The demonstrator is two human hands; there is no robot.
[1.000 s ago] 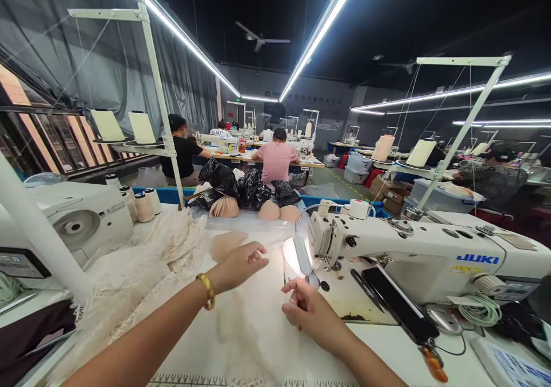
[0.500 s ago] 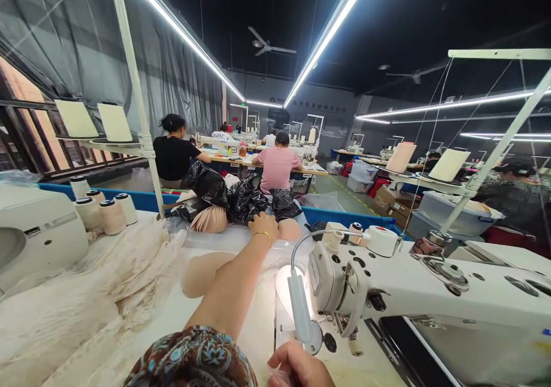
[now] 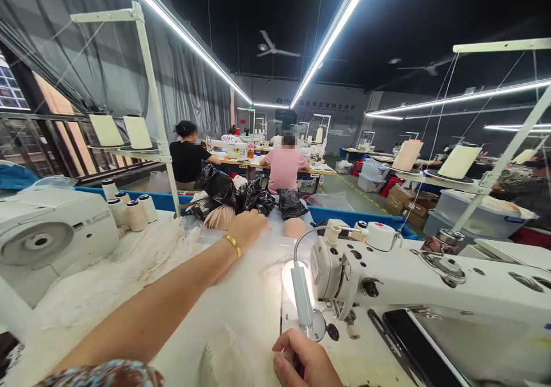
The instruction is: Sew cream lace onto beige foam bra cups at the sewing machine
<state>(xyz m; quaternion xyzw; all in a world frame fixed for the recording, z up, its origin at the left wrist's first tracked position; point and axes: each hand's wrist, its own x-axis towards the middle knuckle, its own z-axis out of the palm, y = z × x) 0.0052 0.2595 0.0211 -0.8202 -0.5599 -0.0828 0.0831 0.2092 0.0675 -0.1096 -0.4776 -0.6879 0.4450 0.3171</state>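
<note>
My left hand (image 3: pixel 247 230) reaches forward over the table, a gold bangle on its wrist, blurred by motion. It is nearest a stack of beige moulded cups (image 3: pixel 218 217) and the black plastic bags (image 3: pixel 255 196); its fingers are too smeared to read. Low in view, my right hand (image 3: pixel 305 359) is closed in a pinch beside the sewing machine's lamp (image 3: pixel 302 301). What lies between those fingertips is hidden. Another beige cup (image 3: pixel 295 227) sits under a black bag, right of my left hand. A pale, blurred piece of cloth (image 3: pixel 228 358) shows at the bottom edge.
The white sewing machine (image 3: pixel 387 272) fills the right side, with a phone (image 3: pixel 419 341) lying under its arm. Cream lace fabric (image 3: pixel 107 283) is heaped on the left. Thread cones (image 3: pixel 138 215) stand behind it. Co-workers sit at tables ahead.
My left hand has moved back and left from the black bags. The view has turned slightly left. The pale cloth has come into view at the bottom; my right hand stays pinched.
</note>
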